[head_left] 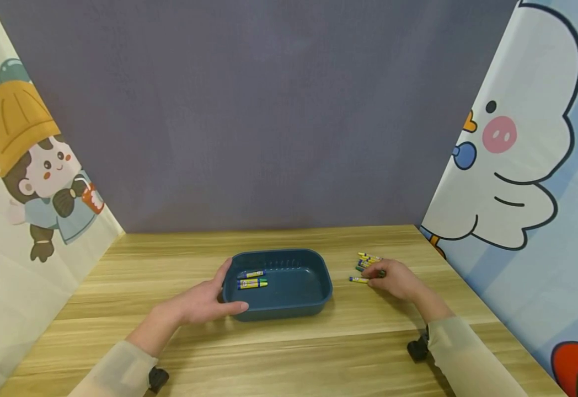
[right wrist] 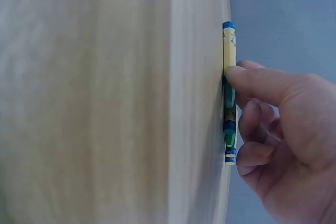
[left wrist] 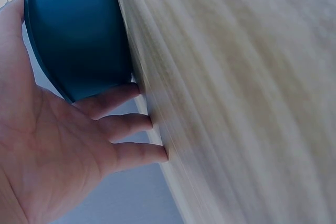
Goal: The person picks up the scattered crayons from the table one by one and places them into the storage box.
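A dark teal plastic bin (head_left: 289, 311) stands on the wooden table. At its left end is my left hand (head_left: 202, 300), with thumb and fingers spread around the outside corner. The left wrist view shows those fingers (left wrist: 134, 153) fairly straight, their tips down at the tabletop beside the bin wall. Crayons (head_left: 252, 283) in yellow-and-blue wrappers lie at the left inside the bin. To the right of the bin, my right hand (head_left: 395, 280) pinches a crayon (right wrist: 229, 45) between thumb and index finger, close to the tabletop. More crayons (head_left: 367, 257) lie just beyond it, partly hidden by the hand.
Around the bin and crayons spreads the wood-grain tabletop (head_left: 269, 353). A grey panel (head_left: 269, 121) rises along the table's back edge. Cartoon-printed panels (head_left: 527, 209) stand on both sides.
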